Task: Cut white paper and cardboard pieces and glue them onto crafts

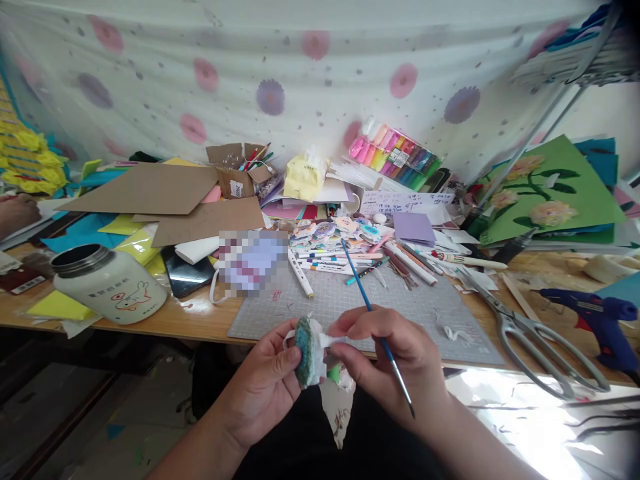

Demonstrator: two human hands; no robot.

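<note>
My left hand (pixel 267 383) is closed around a small round teal-and-white clay piece (pixel 305 350), held just in front of the table's near edge. My right hand (pixel 395 363) pinches a bit of white material at the piece's right side and also grips a thin blue paintbrush (pixel 373 313), whose shaft slants up toward the markers and down past my wrist. Both hands hover over my lap, below the grey cutting mat (pixel 350 307).
Large scissors (pixel 530 333) and a blue glue gun (pixel 600 320) lie at the right. A white jar (pixel 107 283) lies on its side at left, beside a phone (pixel 187 273). Markers (pixel 330 263), painted clay pieces (pixel 333 230), cardboard sheets (pixel 150 190), a clay colour set (pixel 395 157) and a green flower board (pixel 550 190) crowd the back.
</note>
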